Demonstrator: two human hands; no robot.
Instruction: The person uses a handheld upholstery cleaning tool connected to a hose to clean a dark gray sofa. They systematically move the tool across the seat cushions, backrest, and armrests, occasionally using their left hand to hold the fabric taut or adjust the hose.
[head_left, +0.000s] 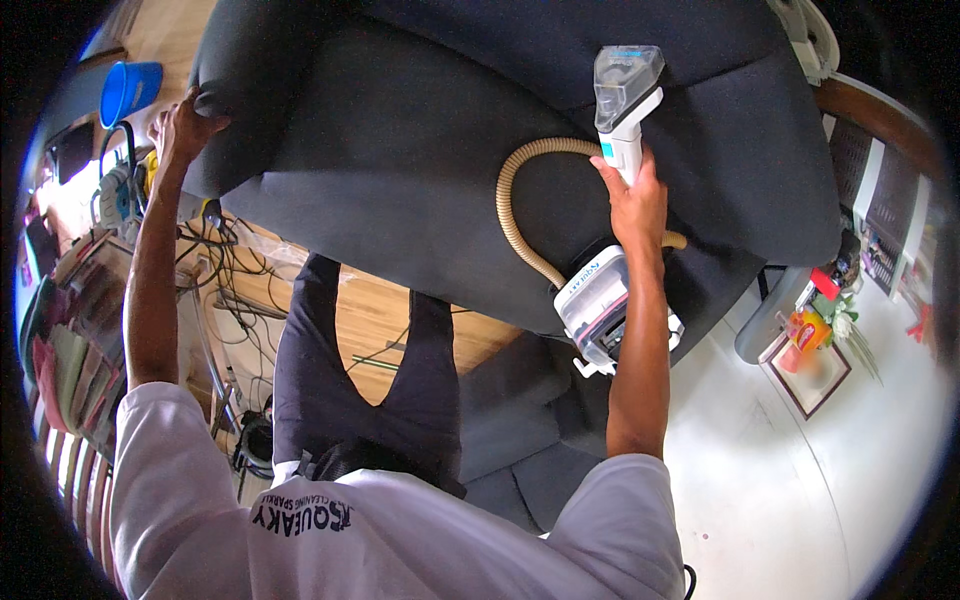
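My right hand (637, 202) is wrapped around the white handle of an upholstery-cleaner nozzle (628, 86) with a clear plastic head. The nozzle is over the dark grey sofa (405, 150); I cannot tell whether its head touches the fabric. A tan corrugated hose (510, 202) curves from near the handle down to the portable spot cleaner (596, 296). That white machine with a clear tank rests on the sofa, partly hidden by my right forearm. At the left, my left hand (180, 129) is at the rounded sofa end (232, 112), thumb and fingers spread, holding nothing.
A blue bucket (131, 90) stands beyond my left hand. Tangled black cables (225, 255) lie on the left floor. More dark cushions (510, 420) are below. At right lie a picture frame (806, 375), artificial flowers (841, 326) and an orange packet (810, 331).
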